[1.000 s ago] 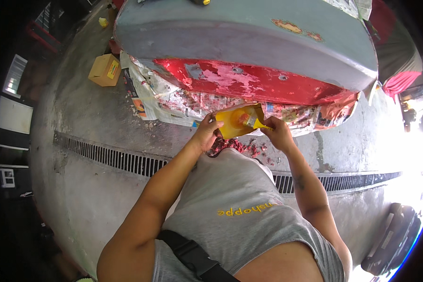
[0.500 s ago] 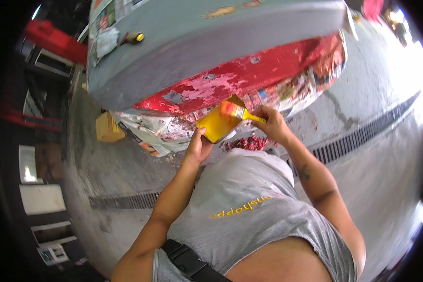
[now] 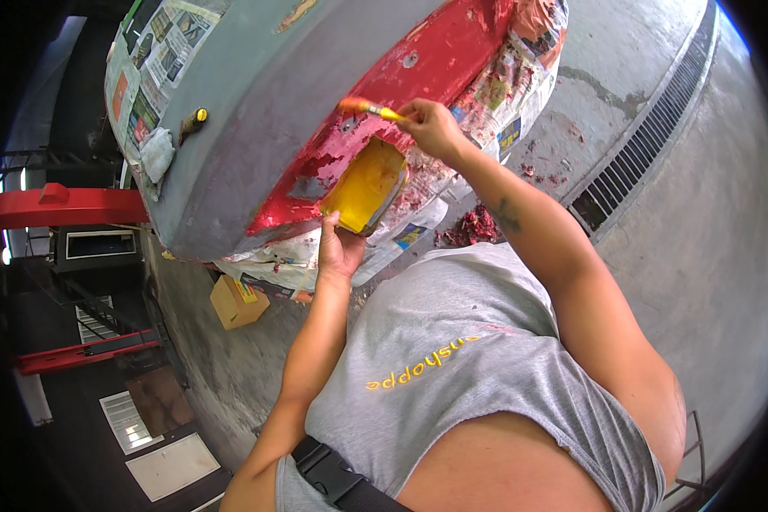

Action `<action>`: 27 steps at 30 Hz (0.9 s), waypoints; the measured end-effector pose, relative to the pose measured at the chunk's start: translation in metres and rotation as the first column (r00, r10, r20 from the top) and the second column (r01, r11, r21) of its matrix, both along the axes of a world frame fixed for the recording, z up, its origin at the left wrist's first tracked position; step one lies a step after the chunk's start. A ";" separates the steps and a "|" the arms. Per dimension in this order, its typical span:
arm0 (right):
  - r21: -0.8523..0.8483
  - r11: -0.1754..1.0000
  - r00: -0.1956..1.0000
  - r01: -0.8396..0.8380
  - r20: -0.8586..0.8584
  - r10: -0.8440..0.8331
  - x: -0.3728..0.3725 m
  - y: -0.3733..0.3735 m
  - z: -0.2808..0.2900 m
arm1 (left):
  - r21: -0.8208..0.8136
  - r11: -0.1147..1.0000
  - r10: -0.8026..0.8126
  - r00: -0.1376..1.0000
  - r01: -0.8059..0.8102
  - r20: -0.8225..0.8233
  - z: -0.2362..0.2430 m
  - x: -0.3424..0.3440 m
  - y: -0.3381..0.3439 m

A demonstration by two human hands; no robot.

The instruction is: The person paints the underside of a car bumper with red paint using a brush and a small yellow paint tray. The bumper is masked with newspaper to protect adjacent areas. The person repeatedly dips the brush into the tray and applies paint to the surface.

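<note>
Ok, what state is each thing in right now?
Container, open, yellow inside
Brush, outside the container, bristles orange-red
Left hand, holding the container
Right hand, gripping the brush
Red panel, patchy with pink and grey
Strap buckle, fastened
Red scraps, heaped on the floor

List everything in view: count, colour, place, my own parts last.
Panel: 1, grey and red, top
Brush: 1, yellow and orange, before panel
Tray: 1, yellow, below brush
Newspaper: several, multicoloured, around panel
Tool: 1, dark, yellow-tipped, on panel
Wad: 1, white, beside tool
Floor: 1, grey, below panel
Flakes: uncountable, red, floor
Drain: 1, black, right
Box: 1, tan, left
Beams: 2, red, left
Boards: several, white, brown, lower left
Shirt: 1, grey, lower middle
Strap: 1, black, bottom
Arms: 2, bare, beside shirt
Left hand: 1, bare, holding tray
Right hand: 1, bare, holding brush
</note>
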State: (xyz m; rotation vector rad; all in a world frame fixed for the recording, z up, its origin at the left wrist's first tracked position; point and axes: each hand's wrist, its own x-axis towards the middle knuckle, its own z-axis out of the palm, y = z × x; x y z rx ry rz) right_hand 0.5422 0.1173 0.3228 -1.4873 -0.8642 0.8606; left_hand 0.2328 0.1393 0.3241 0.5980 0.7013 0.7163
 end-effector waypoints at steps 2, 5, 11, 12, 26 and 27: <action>0.071 0.996 0.983 0.043 -0.183 -0.030 0.017 0.014 0.000 | -0.008 1.000 0.029 1.000 -0.029 -0.002 0.004 0.001 -0.004; 0.006 0.991 0.943 0.134 -0.307 -0.125 0.048 0.020 -0.005 | 0.010 0.999 0.052 0.999 -0.052 0.010 0.010 0.007 -0.007; 0.031 0.964 0.831 0.265 -0.514 -0.212 0.072 0.003 -0.015 | 0.015 0.995 0.102 0.994 -0.103 0.032 0.013 0.021 -0.010; 0.008 0.958 0.803 0.288 -0.547 -0.237 0.067 0.004 -0.012 | 0.015 0.993 0.115 0.993 -0.116 0.032 0.013 0.023 -0.010; -0.025 0.994 0.880 -0.111 -0.467 0.086 -0.046 0.032 -0.036 | -0.078 0.956 0.284 0.958 -0.281 0.028 -0.008 -0.047 -0.026; -0.073 0.988 0.894 -0.139 -0.439 0.094 -0.038 0.030 -0.039 | -0.052 0.959 0.279 0.960 -0.278 0.023 -0.009 -0.052 -0.027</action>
